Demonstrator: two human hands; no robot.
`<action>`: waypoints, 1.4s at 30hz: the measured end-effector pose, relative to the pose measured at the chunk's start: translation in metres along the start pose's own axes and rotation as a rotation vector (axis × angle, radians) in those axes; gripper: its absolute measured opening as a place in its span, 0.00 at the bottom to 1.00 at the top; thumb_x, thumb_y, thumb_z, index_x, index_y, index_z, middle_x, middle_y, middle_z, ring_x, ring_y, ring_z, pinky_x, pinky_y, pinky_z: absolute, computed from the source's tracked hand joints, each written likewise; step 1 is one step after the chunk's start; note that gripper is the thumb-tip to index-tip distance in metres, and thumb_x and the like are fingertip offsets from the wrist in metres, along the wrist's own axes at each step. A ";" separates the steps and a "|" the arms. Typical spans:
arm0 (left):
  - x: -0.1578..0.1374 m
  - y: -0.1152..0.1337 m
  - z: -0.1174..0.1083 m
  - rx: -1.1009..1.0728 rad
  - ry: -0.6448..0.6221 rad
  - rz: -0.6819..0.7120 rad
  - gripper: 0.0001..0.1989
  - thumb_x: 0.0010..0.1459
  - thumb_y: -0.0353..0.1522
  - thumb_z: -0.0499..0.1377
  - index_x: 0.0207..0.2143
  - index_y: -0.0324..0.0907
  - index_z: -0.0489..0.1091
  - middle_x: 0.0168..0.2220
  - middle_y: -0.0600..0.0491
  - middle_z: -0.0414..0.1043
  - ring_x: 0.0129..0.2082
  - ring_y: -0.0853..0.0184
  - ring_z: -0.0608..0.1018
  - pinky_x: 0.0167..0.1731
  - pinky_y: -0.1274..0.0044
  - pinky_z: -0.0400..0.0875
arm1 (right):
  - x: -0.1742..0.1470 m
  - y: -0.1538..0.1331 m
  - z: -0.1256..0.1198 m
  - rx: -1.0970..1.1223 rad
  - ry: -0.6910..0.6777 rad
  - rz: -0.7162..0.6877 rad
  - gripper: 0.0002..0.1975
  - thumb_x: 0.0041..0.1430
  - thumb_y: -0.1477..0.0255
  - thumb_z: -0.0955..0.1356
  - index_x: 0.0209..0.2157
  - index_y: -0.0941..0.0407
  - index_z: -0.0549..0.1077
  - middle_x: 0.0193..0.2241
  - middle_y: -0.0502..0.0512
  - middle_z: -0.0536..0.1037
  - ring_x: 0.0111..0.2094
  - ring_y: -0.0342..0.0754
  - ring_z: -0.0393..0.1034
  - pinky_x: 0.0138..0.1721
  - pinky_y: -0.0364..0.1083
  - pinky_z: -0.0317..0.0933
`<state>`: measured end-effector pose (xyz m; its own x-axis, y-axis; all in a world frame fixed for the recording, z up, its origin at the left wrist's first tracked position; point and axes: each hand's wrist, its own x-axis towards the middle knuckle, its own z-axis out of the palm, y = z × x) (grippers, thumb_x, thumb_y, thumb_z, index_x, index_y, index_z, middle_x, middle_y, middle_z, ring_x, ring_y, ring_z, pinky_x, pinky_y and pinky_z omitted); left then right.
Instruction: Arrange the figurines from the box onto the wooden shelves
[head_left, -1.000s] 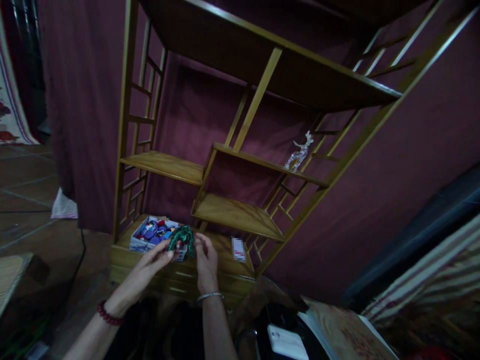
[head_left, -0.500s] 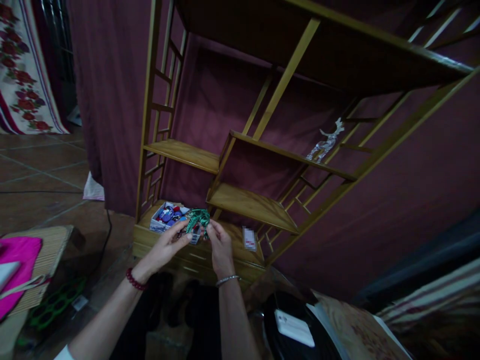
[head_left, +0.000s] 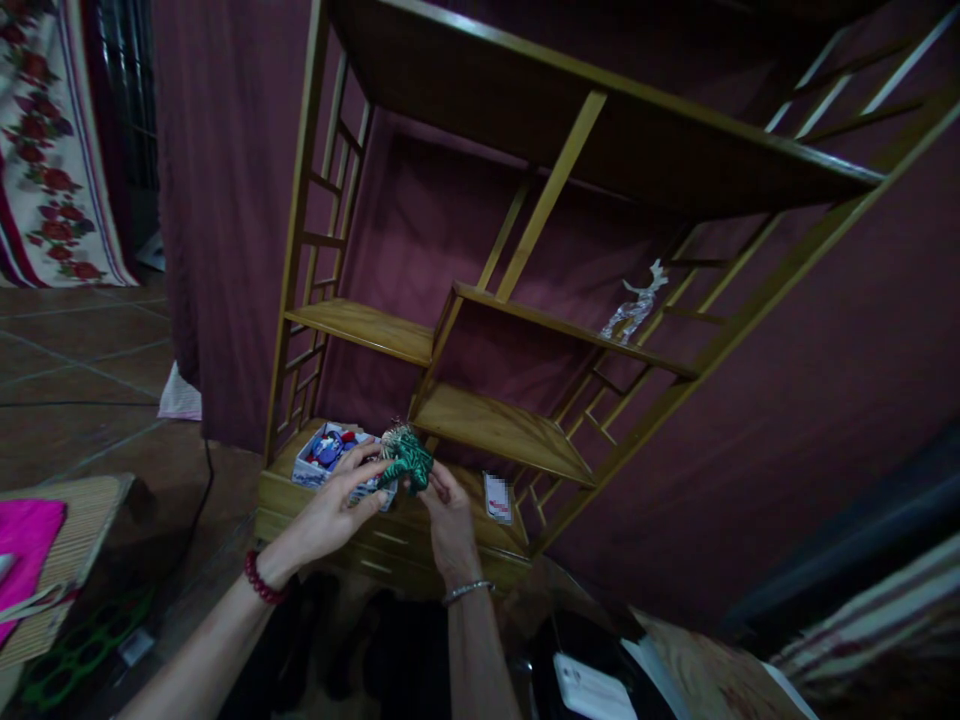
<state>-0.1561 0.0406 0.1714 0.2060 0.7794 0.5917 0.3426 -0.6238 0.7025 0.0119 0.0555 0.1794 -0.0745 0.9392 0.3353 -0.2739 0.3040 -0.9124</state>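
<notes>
Where the person's left hand [head_left: 341,503] and right hand [head_left: 453,512] come together, fingertips of both are clamped on a shiny green bundle [head_left: 411,464] between them; I can't make out quite what it is, since fingers cover parts of its edge. A pale, wiry tuft [head_left: 393,437] at its far left side is too blurred to name. Just beyond the left fingers, a box [head_left: 305,474] holds blue and red pieces, its right part hidden behind that hand and the bundle. Right of the grip, a small card [head_left: 497,498], its print unreadable, rests on the same wooden drawer base [head_left: 279,503] as the box. Above and beyond the grip rises a shelf unit [head_left: 371,328], its top cut off; up to the right, a clear deer figurine [head_left: 628,314] stands on it.
</notes>
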 end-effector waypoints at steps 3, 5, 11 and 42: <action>0.003 0.002 0.002 0.015 0.013 0.003 0.17 0.55 0.36 0.53 0.48 0.47 0.66 0.57 0.49 0.55 0.59 0.59 0.53 0.56 0.62 0.49 | 0.000 0.000 -0.004 0.000 -0.003 -0.016 0.17 0.47 0.70 0.69 0.42 0.56 0.72 0.41 0.54 0.75 0.43 0.48 0.68 0.48 0.49 0.59; 0.004 0.004 0.005 -0.013 0.016 0.002 0.17 0.54 0.36 0.53 0.48 0.47 0.67 0.57 0.49 0.54 0.59 0.59 0.52 0.56 0.62 0.48 | 0.000 -0.001 -0.006 -0.005 -0.001 -0.036 0.17 0.47 0.70 0.69 0.42 0.56 0.72 0.42 0.54 0.75 0.43 0.49 0.68 0.48 0.49 0.59; 0.012 0.012 0.016 -0.190 0.055 -0.086 0.18 0.53 0.38 0.55 0.47 0.45 0.68 0.56 0.48 0.57 0.58 0.59 0.56 0.56 0.64 0.49 | -0.003 -0.011 -0.004 -0.007 0.033 -0.067 0.14 0.50 0.70 0.67 0.41 0.56 0.72 0.41 0.54 0.75 0.43 0.48 0.68 0.46 0.46 0.60; 0.045 0.029 0.058 -0.209 0.180 -0.252 0.17 0.50 0.39 0.56 0.41 0.40 0.67 0.32 0.53 0.69 0.34 0.67 0.71 0.38 0.75 0.64 | -0.004 -0.043 -0.017 0.014 0.299 -0.040 0.15 0.48 0.68 0.67 0.39 0.57 0.69 0.25 0.49 0.73 0.27 0.41 0.67 0.31 0.41 0.61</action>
<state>-0.0838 0.0611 0.1951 -0.0315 0.8992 0.4364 0.1639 -0.4261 0.8897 0.0400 0.0412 0.2138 0.2218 0.9324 0.2853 -0.2845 0.3417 -0.8957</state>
